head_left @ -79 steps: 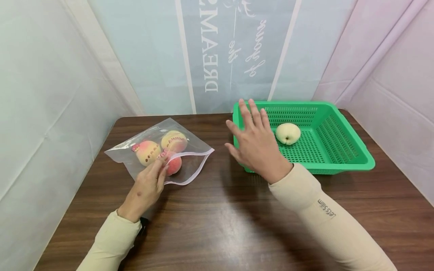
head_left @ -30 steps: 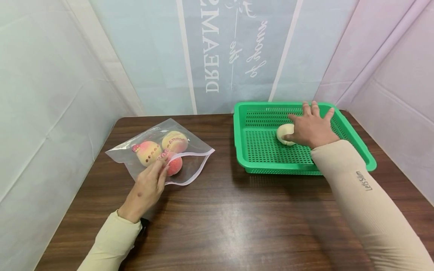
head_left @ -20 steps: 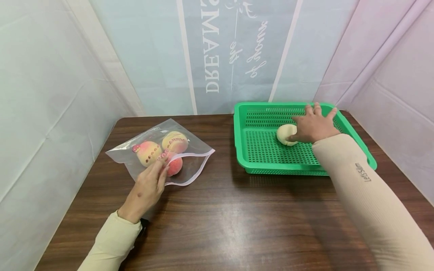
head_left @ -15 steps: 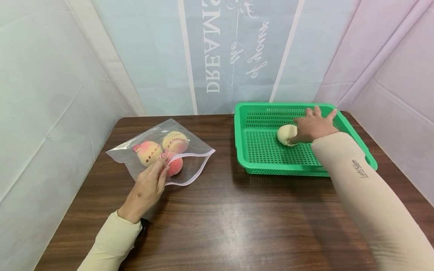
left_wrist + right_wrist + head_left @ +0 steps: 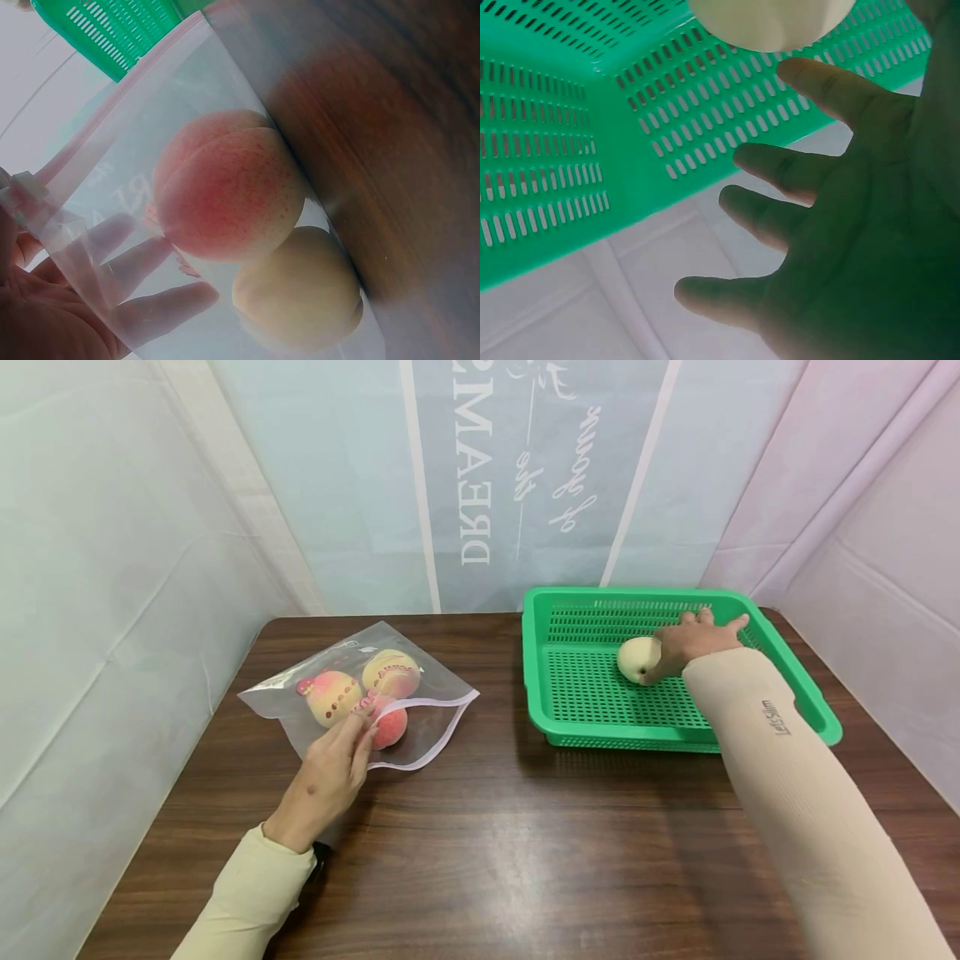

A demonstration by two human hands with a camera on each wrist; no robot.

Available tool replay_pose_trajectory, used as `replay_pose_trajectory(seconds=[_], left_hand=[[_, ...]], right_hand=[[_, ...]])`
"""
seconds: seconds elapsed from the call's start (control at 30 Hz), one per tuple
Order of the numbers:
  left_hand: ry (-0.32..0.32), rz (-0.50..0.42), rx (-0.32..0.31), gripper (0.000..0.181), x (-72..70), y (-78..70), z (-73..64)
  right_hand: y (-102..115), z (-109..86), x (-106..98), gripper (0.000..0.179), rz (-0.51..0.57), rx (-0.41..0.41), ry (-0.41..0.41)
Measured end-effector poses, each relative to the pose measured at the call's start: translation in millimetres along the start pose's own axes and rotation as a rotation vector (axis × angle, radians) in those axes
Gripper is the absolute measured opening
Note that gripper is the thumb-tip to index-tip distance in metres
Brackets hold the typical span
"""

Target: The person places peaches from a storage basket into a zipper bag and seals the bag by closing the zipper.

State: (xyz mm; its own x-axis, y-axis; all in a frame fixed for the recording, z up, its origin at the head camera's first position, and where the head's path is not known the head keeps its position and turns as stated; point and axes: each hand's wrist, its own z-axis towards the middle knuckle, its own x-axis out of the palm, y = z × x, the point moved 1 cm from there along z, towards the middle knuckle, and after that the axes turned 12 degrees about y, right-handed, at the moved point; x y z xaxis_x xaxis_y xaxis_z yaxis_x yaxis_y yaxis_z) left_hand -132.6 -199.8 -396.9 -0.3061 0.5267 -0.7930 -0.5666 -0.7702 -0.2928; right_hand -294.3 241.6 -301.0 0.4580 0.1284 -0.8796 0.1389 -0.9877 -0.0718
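Observation:
On the left of the head view lies a clear zip bag with a lilac-edged mouth. Inside it are three peaches: a red one near the mouth and two yellow-pink ones with pink printed marks. My left hand pinches the bag's mouth edge; in the left wrist view several fingers show through the plastic beside a red peach. A pale cream peach sits in the green basket. My right hand pinches its right side between thumb and index finger, the other fingers spread out.
The brown wooden table carries both bag and basket. White sheeting closes off the left and right, and a light blue printed cloth hangs behind the table's far edge.
My right hand has moved from over the basket's left side to the pale peach's right side. The peach has turned slightly, showing its dark stem spot. My left hand stays on the bag.

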Motion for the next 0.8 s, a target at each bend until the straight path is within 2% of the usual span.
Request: replay_pose_trajectory(seconds=[0.3, 0.43, 0.63, 0.8], left_hand=[[0.003, -0.011, -0.006, 0.028, 0.1, 1.3, -0.6], [0.002, -0.002, -0.006, 0.027, 0.3, 1.3, -0.6], [-0.002, -0.006, -0.008, 0.026, -0.1, 1.8, -1.1], [-0.009, 0.006, 0.003, 0.021, 0.3, 1.6, -0.1]], right_hand=[[-0.7, 5.7, -5.1, 0.085, -0.010, 0.073, 0.071], [-2.4, 9.2, -4.6, 0.088, 0.006, 0.058, 0.102], [-4.9, 14.8, -3.3, 0.084, 0.047, 0.004, 0.112], [-6.9, 19.1, -1.7, 0.089, 0.045, 0.016, 0.142]])
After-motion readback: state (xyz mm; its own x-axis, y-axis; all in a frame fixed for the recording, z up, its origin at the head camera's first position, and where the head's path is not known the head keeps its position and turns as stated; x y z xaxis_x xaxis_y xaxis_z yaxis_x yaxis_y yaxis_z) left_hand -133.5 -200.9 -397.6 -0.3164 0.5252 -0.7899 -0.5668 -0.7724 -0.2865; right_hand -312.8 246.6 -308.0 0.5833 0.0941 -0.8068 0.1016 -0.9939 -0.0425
